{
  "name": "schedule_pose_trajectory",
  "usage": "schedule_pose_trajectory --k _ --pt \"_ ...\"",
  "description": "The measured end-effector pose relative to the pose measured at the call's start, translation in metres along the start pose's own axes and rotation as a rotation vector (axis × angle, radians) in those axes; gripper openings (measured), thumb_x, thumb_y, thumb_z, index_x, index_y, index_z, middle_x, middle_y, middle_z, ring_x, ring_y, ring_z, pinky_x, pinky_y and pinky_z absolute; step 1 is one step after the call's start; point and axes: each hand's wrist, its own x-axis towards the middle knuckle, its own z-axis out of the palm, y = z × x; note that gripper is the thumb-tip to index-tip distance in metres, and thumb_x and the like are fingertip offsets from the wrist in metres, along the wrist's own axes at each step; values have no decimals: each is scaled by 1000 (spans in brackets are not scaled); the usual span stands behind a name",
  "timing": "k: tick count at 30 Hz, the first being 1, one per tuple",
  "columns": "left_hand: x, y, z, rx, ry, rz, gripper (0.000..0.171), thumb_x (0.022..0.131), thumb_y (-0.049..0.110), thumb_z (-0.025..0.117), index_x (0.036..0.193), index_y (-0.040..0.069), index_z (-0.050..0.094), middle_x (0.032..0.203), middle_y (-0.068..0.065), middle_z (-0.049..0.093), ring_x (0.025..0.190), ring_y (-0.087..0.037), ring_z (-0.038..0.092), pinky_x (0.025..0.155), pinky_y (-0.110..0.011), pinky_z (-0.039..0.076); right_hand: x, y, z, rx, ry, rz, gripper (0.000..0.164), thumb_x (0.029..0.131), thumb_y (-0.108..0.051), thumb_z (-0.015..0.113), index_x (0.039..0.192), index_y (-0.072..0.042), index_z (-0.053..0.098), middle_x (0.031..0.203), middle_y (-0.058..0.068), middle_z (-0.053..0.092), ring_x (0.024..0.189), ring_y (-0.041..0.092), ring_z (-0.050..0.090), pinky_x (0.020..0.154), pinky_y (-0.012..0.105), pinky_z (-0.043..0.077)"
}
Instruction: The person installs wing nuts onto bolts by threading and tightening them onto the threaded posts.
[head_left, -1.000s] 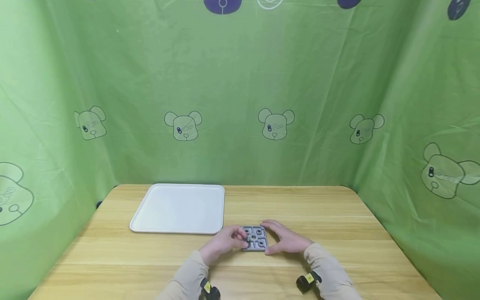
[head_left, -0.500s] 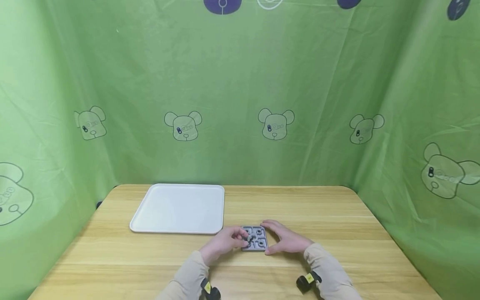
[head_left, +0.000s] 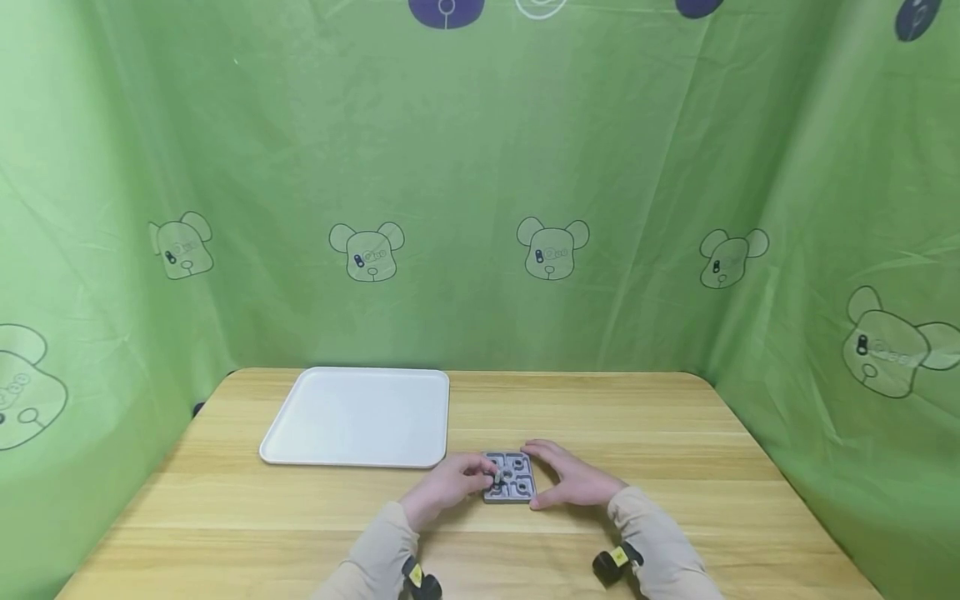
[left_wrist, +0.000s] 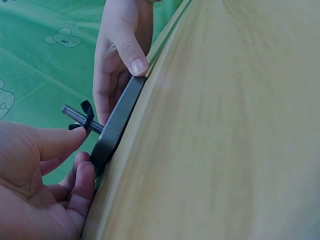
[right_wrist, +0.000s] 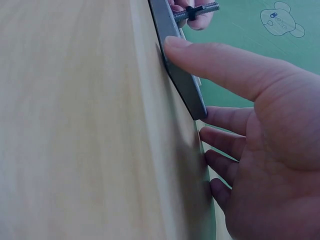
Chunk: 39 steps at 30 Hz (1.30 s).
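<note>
A square grey metal plate (head_left: 522, 475) with round recesses lies on the table between the two hands. From its face stands a threaded bolt (left_wrist: 71, 113), and a black wing nut (left_wrist: 88, 117) sits partway along the thread. My left hand (head_left: 452, 482) pinches a wing of this nut, its other fingers curled near the plate's edge. Spread around the plate's right side, my right hand (head_left: 576, 481) grips it, the thumb on the near edge and the index finger at the far corner. In the right wrist view the bolt (right_wrist: 210, 7) overlaps the left fingertips.
A white rectangular tray (head_left: 356, 417) lies on the wooden table (head_left: 615, 417), at the back left. Green curtains (head_left: 465, 150) with bear prints close in the back and both sides. Black cameras (head_left: 611, 568) are strapped to both wrists.
The wing nut has turned on the bolt, with small shifts of the left thumb and fingers. The plate and the right hand have stayed in place.
</note>
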Motion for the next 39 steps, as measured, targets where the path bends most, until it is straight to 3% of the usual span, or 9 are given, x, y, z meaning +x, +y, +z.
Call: schedule_pose_trajectory --k 8,12,17,39 --pt "0 1 -1 -28 0 5 24 87 9 65 112 8 65 88 -2 58 77 -15 51 63 -25 43 -1 -1 0 -12 1 1 95 74 -39 79 148 -1 32 156 26 24 142 50 24 110 71 18" --pt "0 0 -1 -80 7 -5 25 82 4 69 105 4 60 86 -2 55 78 -15 50 66 -24 42 -1 -2 -1 -17 1 -2 95 74 -38 79 148 -1 32 156 27 24 142 51 24 109 71 18" --pt "-1 0 -1 -71 20 -5 24 77 3 72 95 4 58 86 -2 55 80 -16 51 70 -25 42 -1 -4 -2 -21 -1 1 95 74 -38 79 148 -1 32 156 27 23 142 51 22 110 71 17" --pt "2 0 0 -58 3 -4 25 75 7 76 97 5 65 84 -1 57 79 -15 51 72 -27 41 -2 -7 -2 -10 3 -16 94 75 -35 79 148 1 32 155 28 25 141 52 24 110 71 17"
